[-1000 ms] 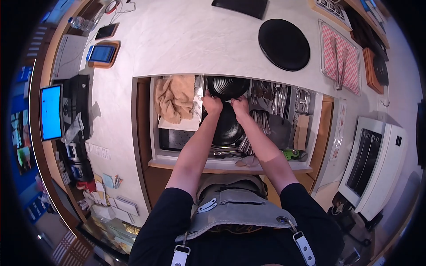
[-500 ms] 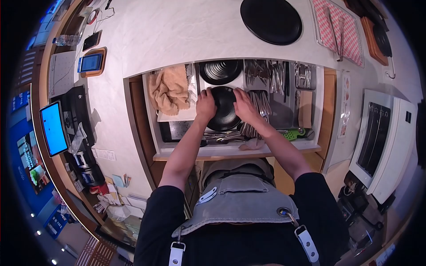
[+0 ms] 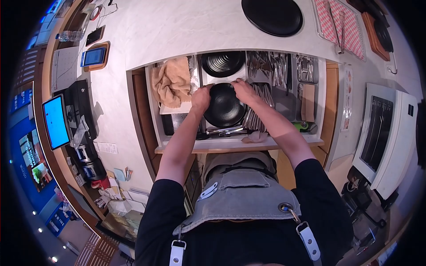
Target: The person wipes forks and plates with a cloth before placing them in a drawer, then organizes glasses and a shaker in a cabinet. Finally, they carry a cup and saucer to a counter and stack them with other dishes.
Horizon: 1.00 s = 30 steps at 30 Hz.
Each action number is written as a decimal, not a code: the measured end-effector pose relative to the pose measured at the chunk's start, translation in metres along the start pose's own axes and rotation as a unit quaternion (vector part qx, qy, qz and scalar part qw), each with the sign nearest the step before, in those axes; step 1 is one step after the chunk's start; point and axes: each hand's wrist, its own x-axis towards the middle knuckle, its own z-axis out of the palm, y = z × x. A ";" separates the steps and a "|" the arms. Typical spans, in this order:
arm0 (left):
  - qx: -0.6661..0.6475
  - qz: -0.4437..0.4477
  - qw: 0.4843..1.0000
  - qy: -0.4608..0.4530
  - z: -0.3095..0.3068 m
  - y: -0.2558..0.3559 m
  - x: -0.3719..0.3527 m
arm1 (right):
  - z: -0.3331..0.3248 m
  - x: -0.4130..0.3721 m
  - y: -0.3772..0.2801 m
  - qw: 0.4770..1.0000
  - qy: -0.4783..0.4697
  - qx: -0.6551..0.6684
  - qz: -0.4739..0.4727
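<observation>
My left hand (image 3: 201, 98) grips the left rim of a round black ribbed plate (image 3: 225, 105) over the open drawer (image 3: 284, 142). On the upper right rim of the same plate, my right hand (image 3: 243, 91) is closed with its fingertips. Just beyond lies another black ribbed plate (image 3: 222, 63). To the left is a crumpled tan cloth (image 3: 172, 82). Metal cutlery (image 3: 262, 104) fills the compartments on the right, and more utensils (image 3: 226, 131) lie below the plate, near the drawer front.
A large black plate (image 3: 272, 17) and a tray with red-and-white paper (image 3: 328, 26) with tongs are on the counter (image 3: 177, 33). A tablet screen (image 3: 56, 122) stands left, a white oven (image 3: 381, 137) right. A pinkish cloth (image 3: 255, 138) hangs at the drawer front.
The held plate looks more fully exposed and tilted, and both hands have moved slightly outward and up along its rim. The whole view has shifted a little.
</observation>
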 end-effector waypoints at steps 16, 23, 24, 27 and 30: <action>-0.035 0.041 0.995 0.081 0.026 0.004 -0.014 | 0.022 -0.016 -0.017 0.989 0.136 0.057 0.022; -0.132 0.063 0.983 0.107 0.013 -0.004 -0.012 | 0.004 -0.026 -0.018 0.989 0.016 0.129 0.072; -0.150 0.068 0.980 0.109 0.010 -0.004 -0.015 | 0.004 -0.030 -0.017 0.987 0.021 0.149 0.062; -0.226 0.062 0.967 0.103 -0.008 -0.005 -0.018 | -0.003 -0.038 -0.017 0.982 0.045 0.180 0.036; -0.319 0.019 0.946 0.056 -0.032 -0.002 -0.024 | -0.024 -0.064 -0.034 0.979 0.081 0.186 0.026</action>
